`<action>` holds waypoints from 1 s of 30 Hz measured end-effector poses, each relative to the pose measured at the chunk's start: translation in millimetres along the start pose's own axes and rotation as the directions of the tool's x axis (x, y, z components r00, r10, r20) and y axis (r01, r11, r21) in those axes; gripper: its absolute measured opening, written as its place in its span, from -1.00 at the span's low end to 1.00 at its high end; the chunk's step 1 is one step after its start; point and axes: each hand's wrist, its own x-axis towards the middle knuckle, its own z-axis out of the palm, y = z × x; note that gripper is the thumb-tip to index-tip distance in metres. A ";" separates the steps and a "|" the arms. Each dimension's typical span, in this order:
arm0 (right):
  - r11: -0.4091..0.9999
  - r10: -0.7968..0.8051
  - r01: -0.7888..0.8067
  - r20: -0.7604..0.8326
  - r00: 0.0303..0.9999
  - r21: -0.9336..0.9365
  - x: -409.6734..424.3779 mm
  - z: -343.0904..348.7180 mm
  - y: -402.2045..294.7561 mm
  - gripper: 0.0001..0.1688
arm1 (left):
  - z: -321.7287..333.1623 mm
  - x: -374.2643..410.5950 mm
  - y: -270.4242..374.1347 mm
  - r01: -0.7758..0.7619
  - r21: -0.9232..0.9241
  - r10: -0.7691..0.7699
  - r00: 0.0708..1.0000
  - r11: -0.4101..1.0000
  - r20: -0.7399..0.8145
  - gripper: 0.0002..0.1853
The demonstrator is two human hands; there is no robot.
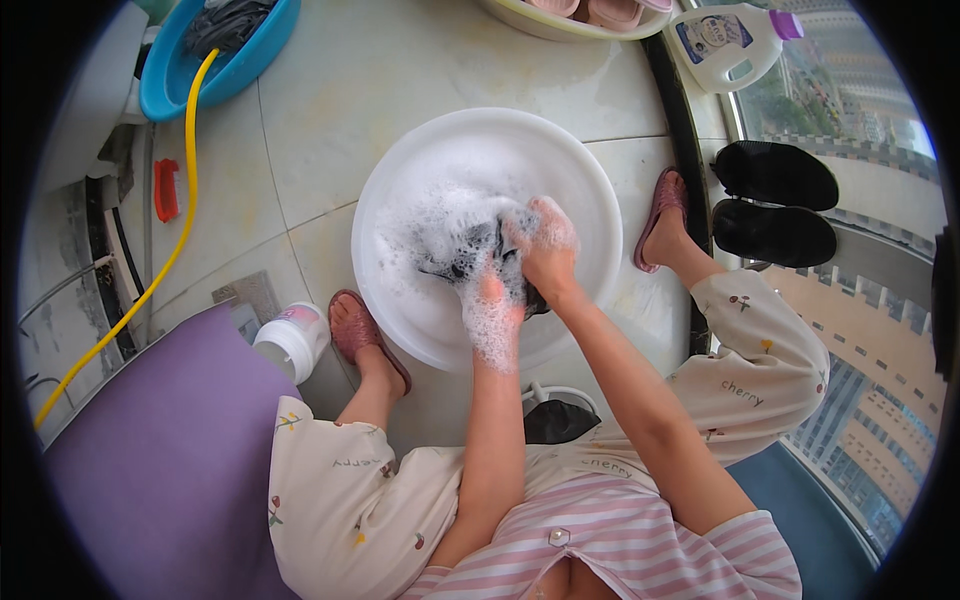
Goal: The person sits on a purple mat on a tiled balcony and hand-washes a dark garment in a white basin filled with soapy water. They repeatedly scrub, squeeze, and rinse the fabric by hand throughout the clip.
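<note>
A round white plastic basin [600, 225] stands on the floor before me, with thick white suds [450, 176] in it. Dark wet cloth [480, 236] lies bunched among the foam near the basin's middle. My right hand [551, 240] is closed in a fist on part of this cloth, foam over its knuckles. Close beside it, my left hand [491, 300] grips the cloth too, its fingers largely hidden under lather. Some of the dark fabric hangs between and below the two hands.
A blue tub [247, 82] with dark laundry and a yellow hose [176, 255] is at upper left. White bottles [727, 45] [296, 341] stand at upper right and lower left. A red brush [166, 191] lies left; black shoes [776, 202] sit by the window. A basin of pink footwear [577, 26] is at the top.
</note>
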 end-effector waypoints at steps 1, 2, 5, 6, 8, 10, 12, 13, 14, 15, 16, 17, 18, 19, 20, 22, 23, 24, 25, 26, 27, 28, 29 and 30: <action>0.954 0.229 -0.236 0.055 0.972 0.187 8.6 -5.2 -11.3 -0.73 | 4.7 -0.4 7.3 0.036 0.019 -0.036 0.999 0.999 -0.035 -0.69; 0.819 0.430 -0.455 0.152 0.890 0.348 17.2 -11.2 -22.4 -0.75 | 6.5 -1.0 15.6 0.075 0.036 -0.072 0.995 0.997 -0.070 -0.71; 0.929 0.061 -0.049 -0.021 0.998 0.368 -18.6 -42.8 -81.8 -0.78 | -27.4 11.6 37.2 0.120 0.010 -0.121 0.992 0.993 0.030 -0.78; 0.918 0.100 -0.097 0.013 0.995 0.385 -15.1 -39.3 -86.4 -0.79 | -50.4 18.3 43.1 0.178 -0.109 -0.155 0.969 0.978 0.190 -0.77; 0.900 0.198 -0.216 0.088 0.976 0.379 -0.9 -31.3 -72.1 -0.80 | -35.0 13.3 29.5 0.259 -0.029 -0.260 0.960 0.966 -0.100 -0.72; 0.975 -0.110 0.114 0.035 0.993 -0.190 20.6 -15.3 6.2 -0.87 | 12.7 11.1 14.8 0.310 0.099 -0.286 0.937 0.946 -0.202 -0.64; 0.984 0.028 -0.059 0.176 0.984 0.170 48.5 -23.9 7.5 -0.71 | 23.1 8.5 22.5 0.230 0.160 -0.204 0.966 0.960 -0.161 -0.56; 0.969 -0.211 0.189 0.135 0.968 0.160 55.7 -33.4 8.6 -0.66 | 25.3 7.7 23.6 0.187 0.191 -0.158 0.975 0.964 -0.158 -0.53; 0.945 -0.169 0.072 0.288 0.943 0.318 56.6 -43.5 5.9 -0.61 | 25.9 8.4 29.4 0.179 0.166 -0.157 0.978 0.970 -0.138 -0.53; 0.895 -0.151 -0.065 0.436 0.887 0.442 55.1 -58.2 -1.4 -0.55 | 29.4 8.7 35.4 0.172 0.141 -0.156 0.981 0.975 -0.113 -0.53; 0.823 -0.146 -0.224 0.576 0.804 0.522 49.7 -70.1 -1.4 -0.50 | 43.1 1.6 37.5 0.081 0.156 -0.060 0.989 0.984 -0.134 -0.54; 0.663 -0.221 -0.412 0.690 0.689 0.624 39.2 -72.2 13.1 -0.33 | 52.9 0.3 35.1 -0.143 0.182 0.144 0.989 0.973 0.008 -0.55; 0.502 -0.266 -0.576 0.749 0.607 0.645 36.3 -84.3 3.6 -0.27 | 53.2 -1.5 36.7 -0.169 0.171 0.173 0.985 0.971 -0.010 -0.53; 0.324 -0.325 -0.722 0.788 0.522 0.612 35.0 -95.8 -6.7 -0.18 | 53.5 -3.5 37.8 -0.193 0.160 0.200 0.979 0.968 -0.030 -0.51; 0.329 -0.300 -0.736 0.805 0.512 0.591 31.6 -97.2 -10.9 -0.12 | 54.8 -5.7 38.2 -0.202 0.161 0.204 0.979 0.966 0.007 -0.47; 0.341 -0.242 -0.763 0.836 0.493 0.549 25.9 -99.6 -14.6 0.03 | 62.6 -11.2 34.5 -0.214 0.158 0.202 0.976 0.964 0.084 -0.38; 0.301 -0.057 -0.799 0.846 0.530 0.521 19.8 -91.0 -11.2 -0.01 | 62.0 -10.0 29.5 -0.196 0.121 0.185 0.978 0.973 0.094 -0.37; 0.439 -0.064 -0.744 0.843 0.534 0.504 27.3 -94.8 -10.6 -0.10 | 60.3 -8.7 28.0 -0.161 0.138 0.145 0.982 0.977 0.117 -0.37; 0.565 -0.081 -0.670 0.841 0.536 0.481 39.0 -96.5 -9.5 -0.19 | 58.2 -6.8 28.4 -0.134 0.160 0.112 0.984 0.978 0.140 -0.37; 0.729 0.007 -0.556 0.809 0.588 0.398 46.8 -93.0 -6.6 -0.31 | 53.3 -2.2 30.5 -0.060 0.119 0.043 0.989 0.991 0.142 -0.39; 0.857 0.069 -0.427 0.759 0.648 0.287 54.7 -87.9 -8.1 -0.43 | 27.9 10.2 31.3 -0.028 0.148 0.025 0.999 0.989 0.023 -0.49; 0.999 0.049 -0.036 0.612 0.789 -0.034 47.5 -69.5 15.7 -0.40 | 25.8 17.6 30.2 -0.057 0.183 0.065 0.997 0.981 -0.036 -0.54; 0.994 0.074 -0.029 0.465 0.882 -0.103 43.6 -53.9 27.7 -0.37 | 21.5 24.2 31.5 -0.087 0.224 0.111 0.989 0.971 -0.094 -0.59; 0.988 0.068 -0.021 0.306 0.950 -0.154 44.3 -34.8 24.7 -0.35 | -3.0 33.2 33.6 -0.111 0.254 0.167 0.964 0.961 -0.207 -0.66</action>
